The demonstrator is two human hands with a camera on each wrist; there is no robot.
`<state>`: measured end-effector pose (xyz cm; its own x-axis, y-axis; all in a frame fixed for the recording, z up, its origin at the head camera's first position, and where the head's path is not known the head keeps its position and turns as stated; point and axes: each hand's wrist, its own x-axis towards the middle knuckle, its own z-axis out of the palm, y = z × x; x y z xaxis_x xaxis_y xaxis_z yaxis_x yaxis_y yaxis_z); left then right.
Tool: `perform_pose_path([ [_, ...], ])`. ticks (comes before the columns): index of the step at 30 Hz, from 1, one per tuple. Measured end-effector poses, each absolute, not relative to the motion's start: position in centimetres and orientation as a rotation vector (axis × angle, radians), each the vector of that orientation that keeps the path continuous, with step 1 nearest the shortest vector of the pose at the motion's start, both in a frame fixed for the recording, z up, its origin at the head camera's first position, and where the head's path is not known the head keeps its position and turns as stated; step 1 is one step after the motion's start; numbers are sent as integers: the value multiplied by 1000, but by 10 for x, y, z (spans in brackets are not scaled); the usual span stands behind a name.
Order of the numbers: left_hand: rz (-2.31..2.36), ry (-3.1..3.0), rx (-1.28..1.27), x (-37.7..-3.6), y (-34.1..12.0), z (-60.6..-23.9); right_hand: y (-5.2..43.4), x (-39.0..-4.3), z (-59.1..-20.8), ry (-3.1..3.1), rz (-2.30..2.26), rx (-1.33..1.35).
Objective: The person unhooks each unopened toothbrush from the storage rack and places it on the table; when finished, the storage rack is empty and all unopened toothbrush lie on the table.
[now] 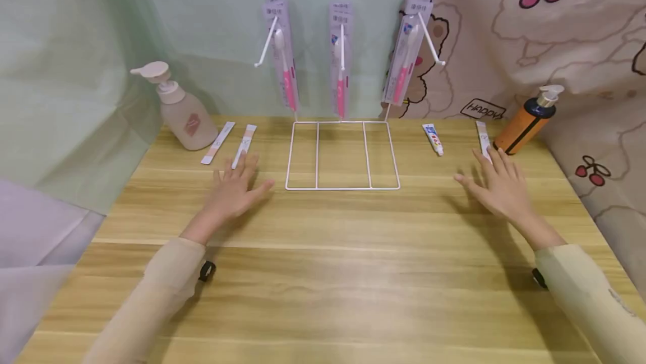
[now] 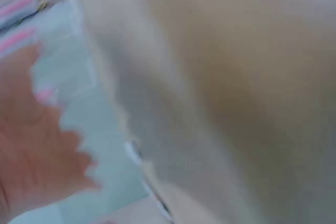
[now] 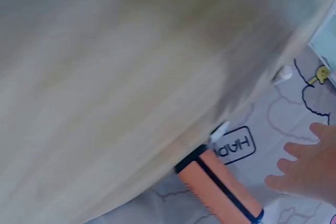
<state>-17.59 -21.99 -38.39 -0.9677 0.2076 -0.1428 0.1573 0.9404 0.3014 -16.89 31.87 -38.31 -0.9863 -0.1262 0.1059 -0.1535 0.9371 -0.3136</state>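
Wooden table [image 1: 323, 274], cloth-draped on the back and sides. Centre rear: white wire rack [image 1: 343, 153], three packaged toothbrushes [image 1: 340, 58] hung upright on its hooks, apparently for display.

Left side: beige pump bottle [image 1: 183, 109]; two flat sachets [image 1: 231, 142], long axes running away from the person, slightly tilted right. Left hand [image 1: 233, 190] lies flat, fingers spread, holding nothing; fingertips just beside the near end of the nearer sachet.

Right side: small toothpaste tube [image 1: 433, 139], a slim sachet [image 1: 483, 138] lengthwise front to back, orange pump bottle [image 1: 527, 120]. Right hand [image 1: 497, 184] flat, fingers splayed, empty, fingertips at the slim sachet's near end.

Wrist views blurred.
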Motion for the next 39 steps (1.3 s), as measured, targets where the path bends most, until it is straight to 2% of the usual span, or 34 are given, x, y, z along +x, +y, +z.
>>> perform_pose_path([
  [5, 544, 2711, 439, -202, -217, -373, 303, -186, -368, -2965, 561, 268],
  [10, 629, 2632, 459, -219, -203, -369, 278, -198, -359, -2907, 702, 335],
  [16, 552, 2679, 401, -218, -184, -369, 244, -208, -352, -2848, 823, 421],
  [28, 343, 2553, 392, -219, -163, -371, 182, -232, -336, -2806, 784, 654],
  [39, 288, 2541, 301, -215, -159, -372, 97, -247, -315, -2848, 892, 843],
])
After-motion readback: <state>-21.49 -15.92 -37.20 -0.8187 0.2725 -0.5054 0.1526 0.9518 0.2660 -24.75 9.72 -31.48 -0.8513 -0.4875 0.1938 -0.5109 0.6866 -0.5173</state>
